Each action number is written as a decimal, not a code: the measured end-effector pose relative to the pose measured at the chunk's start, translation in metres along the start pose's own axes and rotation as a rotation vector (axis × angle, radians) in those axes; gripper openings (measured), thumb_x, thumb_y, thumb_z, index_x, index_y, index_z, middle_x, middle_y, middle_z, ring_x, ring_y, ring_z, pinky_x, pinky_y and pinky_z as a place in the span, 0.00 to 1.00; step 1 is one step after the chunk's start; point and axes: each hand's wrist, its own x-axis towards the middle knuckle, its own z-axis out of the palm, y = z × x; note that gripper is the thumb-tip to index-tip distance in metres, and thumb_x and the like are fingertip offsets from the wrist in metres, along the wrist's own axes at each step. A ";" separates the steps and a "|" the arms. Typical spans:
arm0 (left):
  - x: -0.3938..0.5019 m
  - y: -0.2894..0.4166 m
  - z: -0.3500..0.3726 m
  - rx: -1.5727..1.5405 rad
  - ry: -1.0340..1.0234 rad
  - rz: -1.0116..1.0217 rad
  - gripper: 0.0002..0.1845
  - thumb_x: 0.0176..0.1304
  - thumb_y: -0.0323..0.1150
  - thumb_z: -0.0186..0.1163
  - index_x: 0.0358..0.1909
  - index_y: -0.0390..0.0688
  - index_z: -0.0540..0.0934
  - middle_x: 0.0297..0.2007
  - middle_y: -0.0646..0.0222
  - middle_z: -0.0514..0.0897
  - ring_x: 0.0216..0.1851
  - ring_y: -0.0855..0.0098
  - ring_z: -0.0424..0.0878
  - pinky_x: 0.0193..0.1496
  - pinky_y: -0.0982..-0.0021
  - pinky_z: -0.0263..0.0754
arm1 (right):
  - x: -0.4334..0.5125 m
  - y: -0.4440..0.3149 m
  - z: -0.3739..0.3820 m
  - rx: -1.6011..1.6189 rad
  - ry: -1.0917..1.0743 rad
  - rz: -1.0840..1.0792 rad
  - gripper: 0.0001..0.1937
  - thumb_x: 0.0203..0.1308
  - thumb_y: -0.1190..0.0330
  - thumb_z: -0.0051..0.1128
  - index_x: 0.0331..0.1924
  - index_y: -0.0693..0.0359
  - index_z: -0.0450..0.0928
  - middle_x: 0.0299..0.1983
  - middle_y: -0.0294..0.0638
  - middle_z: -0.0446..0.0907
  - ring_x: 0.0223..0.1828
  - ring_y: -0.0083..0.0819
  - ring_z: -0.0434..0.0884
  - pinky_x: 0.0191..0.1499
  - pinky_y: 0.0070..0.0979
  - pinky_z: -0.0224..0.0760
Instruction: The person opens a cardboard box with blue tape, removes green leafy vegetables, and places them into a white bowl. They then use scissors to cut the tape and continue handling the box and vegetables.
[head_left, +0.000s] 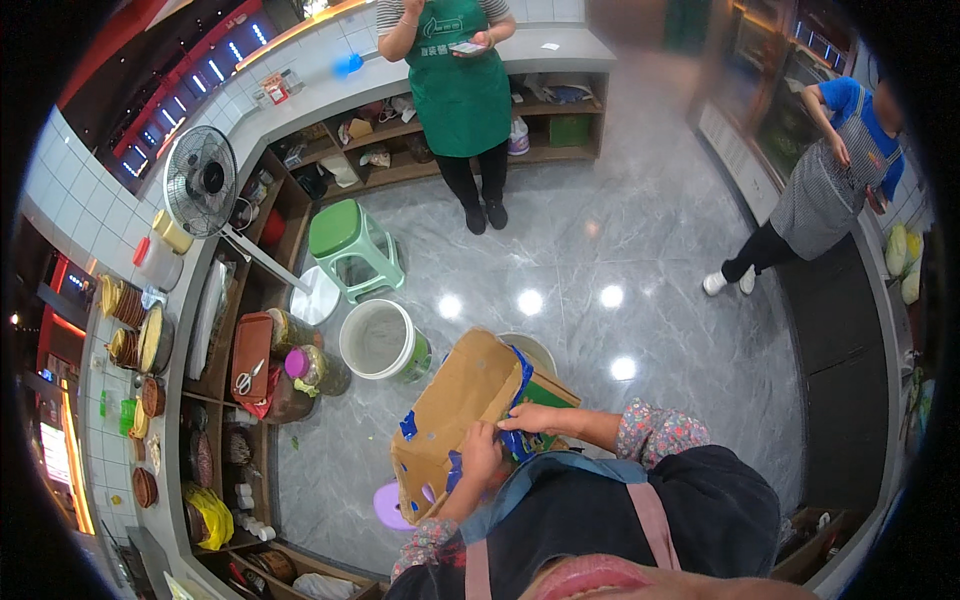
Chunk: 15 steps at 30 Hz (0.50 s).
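Note:
A cardboard box (457, 397) with a blue plastic liner (520, 442) along its edge stands before me, partly over a lilac plastic stool (390, 506). My left hand (482, 450) is at the box's near rim, fingers bent close to the liner. Beside it, my right hand (529, 418) pinches the blue plastic at the right rim. The fingertips of both hands nearly meet. A green printed cardboard piece (547, 405) lies right of the box, and behind it shows part of a round pail (534, 349). What lies inside the box's near end is partly hidden.
An empty white bucket (375, 339), a green plastic stool (337, 229) and a standing fan (202, 180) are beyond the box. Jars (330, 375) and a tray with scissors (251, 360) are at left. One person (459, 82) stands behind the bucket, another (832, 172) at right.

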 end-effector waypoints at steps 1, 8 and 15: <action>0.001 0.001 -0.001 0.006 0.015 0.004 0.12 0.43 0.24 0.60 0.34 0.40 0.74 0.39 0.56 0.73 0.44 0.50 0.72 0.45 0.56 0.69 | -0.002 -0.003 -0.002 -0.040 -0.015 0.009 0.25 0.56 0.49 0.56 0.32 0.68 0.78 0.27 0.46 0.78 0.26 0.33 0.76 0.27 0.31 0.67; 0.004 0.009 -0.016 0.156 0.048 0.025 0.13 0.43 0.24 0.60 0.36 0.42 0.79 0.39 0.60 0.74 0.44 0.56 0.71 0.47 0.59 0.67 | -0.036 -0.044 -0.004 -0.857 0.237 -0.352 0.18 0.47 0.60 0.61 0.39 0.63 0.76 0.39 0.49 0.79 0.41 0.45 0.76 0.37 0.39 0.69; 0.006 0.005 -0.020 0.189 0.069 0.108 0.16 0.42 0.23 0.58 0.38 0.43 0.80 0.38 0.61 0.75 0.43 0.56 0.72 0.47 0.59 0.67 | -0.040 -0.063 0.001 -1.053 0.559 -0.710 0.12 0.49 0.68 0.52 0.40 0.56 0.74 0.47 0.43 0.73 0.43 0.39 0.73 0.40 0.34 0.65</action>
